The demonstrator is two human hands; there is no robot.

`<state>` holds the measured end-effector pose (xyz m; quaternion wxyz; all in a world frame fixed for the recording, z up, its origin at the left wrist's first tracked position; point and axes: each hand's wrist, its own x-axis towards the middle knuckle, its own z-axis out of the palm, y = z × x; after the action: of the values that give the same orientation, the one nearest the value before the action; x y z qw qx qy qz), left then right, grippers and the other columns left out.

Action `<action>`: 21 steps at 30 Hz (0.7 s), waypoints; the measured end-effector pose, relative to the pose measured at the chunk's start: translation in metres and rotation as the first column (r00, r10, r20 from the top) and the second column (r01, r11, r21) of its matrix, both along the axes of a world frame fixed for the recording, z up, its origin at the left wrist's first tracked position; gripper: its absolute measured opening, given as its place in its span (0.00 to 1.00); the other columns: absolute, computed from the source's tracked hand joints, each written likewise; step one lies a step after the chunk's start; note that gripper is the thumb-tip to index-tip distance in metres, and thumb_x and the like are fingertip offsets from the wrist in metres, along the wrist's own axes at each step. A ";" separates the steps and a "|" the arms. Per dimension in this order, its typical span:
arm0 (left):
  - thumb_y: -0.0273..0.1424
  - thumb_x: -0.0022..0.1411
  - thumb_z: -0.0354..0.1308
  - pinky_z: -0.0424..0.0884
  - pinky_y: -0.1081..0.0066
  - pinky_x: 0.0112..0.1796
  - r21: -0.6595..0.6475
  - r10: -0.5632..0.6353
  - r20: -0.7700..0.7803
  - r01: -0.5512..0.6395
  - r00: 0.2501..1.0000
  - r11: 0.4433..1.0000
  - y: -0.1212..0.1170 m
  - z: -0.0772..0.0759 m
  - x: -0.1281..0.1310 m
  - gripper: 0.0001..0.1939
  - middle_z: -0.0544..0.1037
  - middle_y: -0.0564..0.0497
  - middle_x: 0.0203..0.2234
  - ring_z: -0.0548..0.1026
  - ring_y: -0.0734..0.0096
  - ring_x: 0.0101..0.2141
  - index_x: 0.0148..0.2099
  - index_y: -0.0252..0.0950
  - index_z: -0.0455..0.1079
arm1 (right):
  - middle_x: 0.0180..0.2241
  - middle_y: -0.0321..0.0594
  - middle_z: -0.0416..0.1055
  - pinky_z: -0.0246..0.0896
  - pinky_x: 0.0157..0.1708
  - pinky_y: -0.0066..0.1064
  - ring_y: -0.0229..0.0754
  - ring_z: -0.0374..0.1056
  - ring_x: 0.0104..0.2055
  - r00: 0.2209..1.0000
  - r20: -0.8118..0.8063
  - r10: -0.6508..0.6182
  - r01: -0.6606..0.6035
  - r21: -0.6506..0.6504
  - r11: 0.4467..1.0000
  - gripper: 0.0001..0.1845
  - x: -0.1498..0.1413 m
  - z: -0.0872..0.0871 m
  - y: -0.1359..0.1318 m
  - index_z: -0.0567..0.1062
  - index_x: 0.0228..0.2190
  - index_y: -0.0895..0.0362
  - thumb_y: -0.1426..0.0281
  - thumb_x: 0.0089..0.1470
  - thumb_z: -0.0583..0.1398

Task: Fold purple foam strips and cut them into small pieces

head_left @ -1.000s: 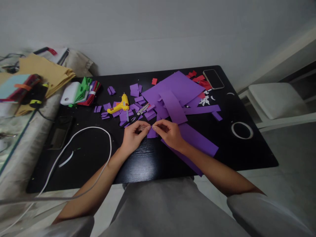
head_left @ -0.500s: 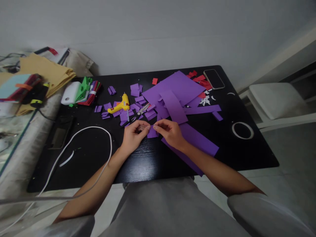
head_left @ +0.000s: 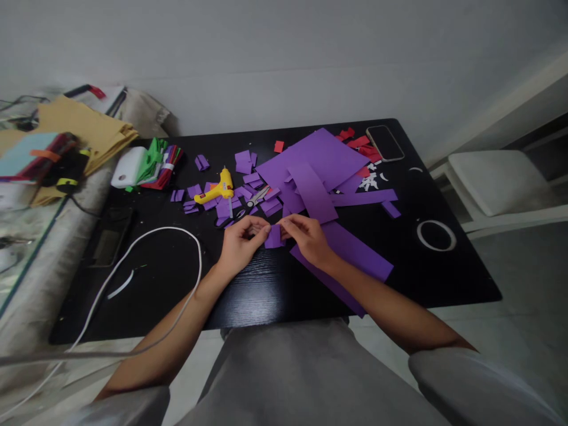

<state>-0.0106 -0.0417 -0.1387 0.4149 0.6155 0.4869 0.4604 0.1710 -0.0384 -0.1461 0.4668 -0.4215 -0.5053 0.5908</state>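
Hands are pinching one small purple paper piece (head_left: 273, 236) together, left hand (head_left: 239, 244) and right hand (head_left: 308, 239) gripping opposite edges. Folded purple pieces (head_left: 242, 198) are piling up just beyond the fingers; uncut purple sheets (head_left: 319, 171) are lying past the right hand, so much looks left.

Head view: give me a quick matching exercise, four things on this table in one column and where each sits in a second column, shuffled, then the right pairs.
Things:
1. glue gun
2. phone
3. small purple piece
4. white ring

Places:
A. pinched between the left hand and right hand
B. far right corner of the black table, beside red scraps
C. among small purple cut pieces, left of the scissors
D. alone on bare table, right of the purple sheets

Pairs: 1-C, 2-B, 3-A, 4-D
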 end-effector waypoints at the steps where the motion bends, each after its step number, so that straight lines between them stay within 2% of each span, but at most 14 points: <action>1: 0.39 0.60 0.65 0.72 0.74 0.29 -0.001 -0.001 0.000 0.001 1.000 1.000 0.000 0.000 0.000 0.12 0.78 0.52 0.25 0.73 0.75 0.25 0.36 0.35 0.76 | 0.29 0.38 0.76 0.73 0.35 0.32 0.40 0.73 0.31 1.000 0.028 -0.012 0.011 0.024 1.000 0.18 0.000 0.000 0.000 0.78 0.31 0.56 0.53 0.53 0.66; 6: 0.39 0.59 0.66 0.72 0.74 0.30 -0.004 -0.001 0.008 0.001 1.000 1.000 -0.001 0.000 0.002 0.12 0.78 0.52 0.26 0.73 0.75 0.25 0.36 0.35 0.76 | 0.29 0.37 0.76 0.69 0.35 0.31 0.39 0.72 0.31 0.994 0.107 -0.030 0.019 0.103 0.994 0.12 -0.001 -0.001 0.000 0.78 0.31 0.55 0.60 0.53 0.67; 9: 0.38 0.59 0.66 0.71 0.74 0.30 -0.024 -0.011 0.053 0.012 0.999 1.000 -0.001 0.001 0.002 0.11 0.77 0.53 0.25 0.72 0.75 0.25 0.36 0.35 0.75 | 0.28 0.36 0.75 0.68 0.33 0.30 0.38 0.71 0.31 0.991 0.125 -0.048 0.033 0.117 0.993 0.11 -0.001 0.002 -0.001 0.78 0.30 0.55 0.60 0.54 0.66; 14: 0.38 0.59 0.67 0.68 0.74 0.28 -0.098 -0.029 0.120 0.041 0.992 0.994 -0.001 0.005 0.002 0.11 0.73 0.56 0.21 0.69 0.77 0.22 0.35 0.36 0.74 | 0.29 0.36 0.76 0.68 0.37 0.32 0.40 0.72 0.33 0.991 0.111 -0.080 0.064 0.144 0.987 0.10 0.001 0.006 -0.002 0.77 0.30 0.55 0.61 0.55 0.66; 21: 0.37 0.57 0.68 0.69 0.75 0.29 -0.119 -0.030 0.157 0.049 0.987 0.992 -0.001 0.007 0.001 0.12 0.74 0.55 0.23 0.70 0.77 0.24 0.38 0.34 0.75 | 0.30 0.36 0.76 0.69 0.37 0.31 0.39 0.72 0.33 0.991 0.090 -0.095 0.080 0.157 0.984 0.09 0.000 0.004 -0.001 0.77 0.31 0.55 0.62 0.55 0.65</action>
<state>-0.0099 -0.0429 -0.1314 0.4975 0.5606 0.4683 0.4679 0.1712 -0.0398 -0.1423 0.4983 -0.4342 -0.5523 0.5080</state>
